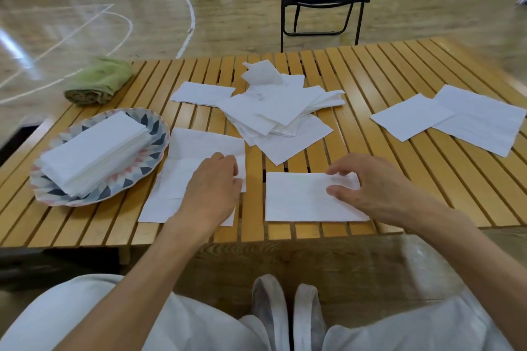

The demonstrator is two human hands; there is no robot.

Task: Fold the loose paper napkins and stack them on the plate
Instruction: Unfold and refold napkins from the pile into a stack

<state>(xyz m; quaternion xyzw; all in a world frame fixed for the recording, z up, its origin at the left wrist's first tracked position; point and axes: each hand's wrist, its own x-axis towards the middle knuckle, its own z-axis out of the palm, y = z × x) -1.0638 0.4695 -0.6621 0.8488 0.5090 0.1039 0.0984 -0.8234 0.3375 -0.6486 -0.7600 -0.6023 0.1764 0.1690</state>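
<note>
- A folded napkin [302, 196] is pinched at its right edge by the right hand [370, 182].
- An unfolded napkin [188, 168] is pressed flat by the left hand [214, 188], fingers relaxed.
- The plate [51, 194], bearing a stack [94, 148], is seen left of that hand.
- The loose pile [273, 111] lies beyond both hands.

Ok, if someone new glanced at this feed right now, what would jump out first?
Probably the messy heap of loose napkins at the table's centre, against the neat folded stack on the patterned plate at left. Next, the two hands at the near edge: the right hand pinches the right end of a folded napkin, while the left hand rests on an unfolded napkin beside the plate.
</note>
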